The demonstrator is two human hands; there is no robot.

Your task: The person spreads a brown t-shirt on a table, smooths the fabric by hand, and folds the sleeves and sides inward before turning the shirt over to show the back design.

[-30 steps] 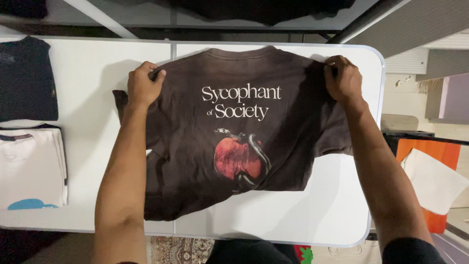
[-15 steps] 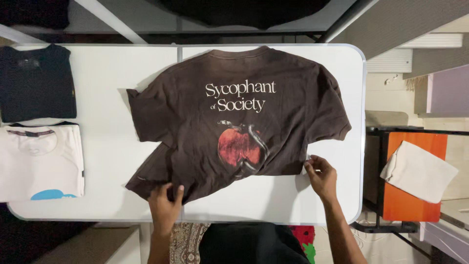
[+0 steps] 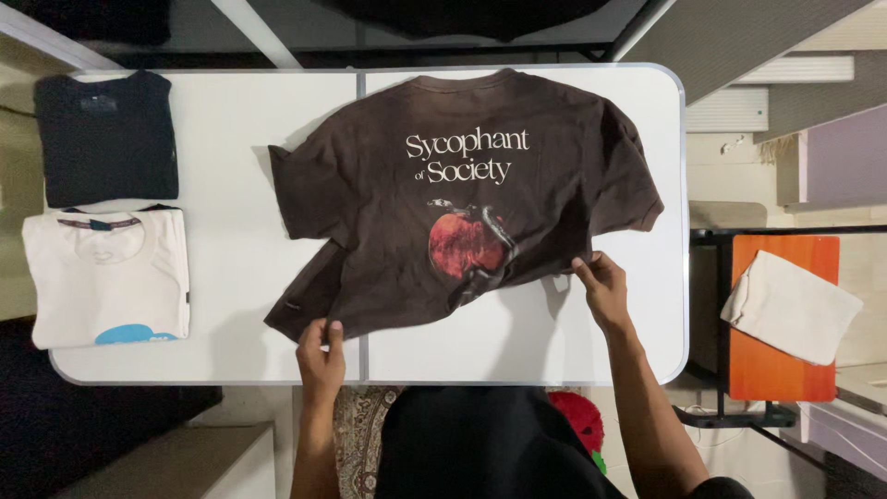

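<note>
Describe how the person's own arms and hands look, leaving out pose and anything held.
Both forearms are bare, with no sleeves, gloves, watch or rings visible. The left hand and right hand are bare too, fingers uncovered. Only a dark garment shows at the body, below the arms.

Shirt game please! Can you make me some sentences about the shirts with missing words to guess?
1. Both hands hold the bottom hem of the ____ shirt.
2. The picture on it shows a red ____.
3. The folded white shirt lies nearer than the folded ____ one.
4. The shirts lie on a white ____.

Missing words: brown; apple; black; table
</note>
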